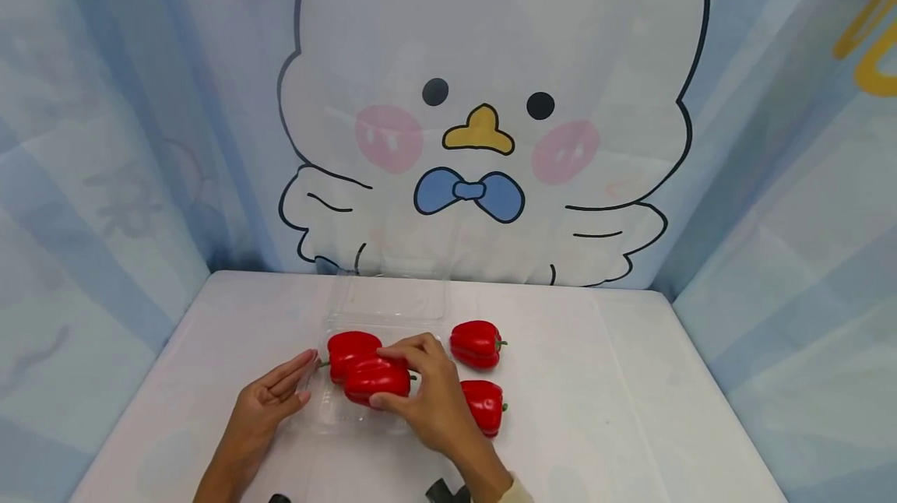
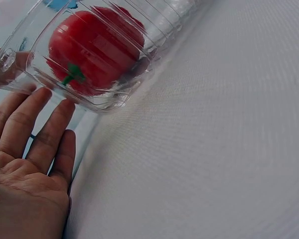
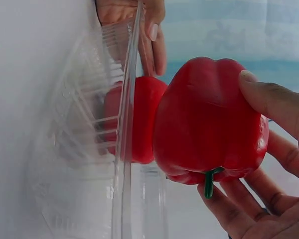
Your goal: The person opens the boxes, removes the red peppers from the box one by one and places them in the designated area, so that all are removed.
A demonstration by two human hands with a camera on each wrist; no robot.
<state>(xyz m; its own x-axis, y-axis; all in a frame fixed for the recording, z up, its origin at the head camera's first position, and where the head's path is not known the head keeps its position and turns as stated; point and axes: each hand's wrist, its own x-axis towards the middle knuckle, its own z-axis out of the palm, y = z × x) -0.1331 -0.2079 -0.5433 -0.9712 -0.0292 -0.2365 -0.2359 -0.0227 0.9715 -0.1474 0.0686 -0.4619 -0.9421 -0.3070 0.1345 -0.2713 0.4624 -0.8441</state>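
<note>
My right hand (image 1: 437, 394) grips a red bell pepper (image 1: 377, 380) with thumb and fingers, above a clear plastic clamshell box (image 1: 339, 419). In the right wrist view the held pepper (image 3: 209, 122) shows its green stem and is level with the box rim. A second bell pepper (image 1: 353, 349) sits inside the box toward its left side; the left wrist view shows this pepper (image 2: 97, 50) through the ribbed wall. My left hand (image 1: 269, 394) is at the box's left side, fingers extended, its fingertips at the wall. The box lid (image 1: 388, 299) stands open at the back.
Two more red bell peppers, a rear one (image 1: 478, 344) and a nearer one (image 1: 483, 407), lie on the white table (image 1: 603, 409) right of the box. A curtain with a cartoon bird (image 1: 483, 199) hangs behind. Dark objects (image 1: 441, 491) show at the front edge.
</note>
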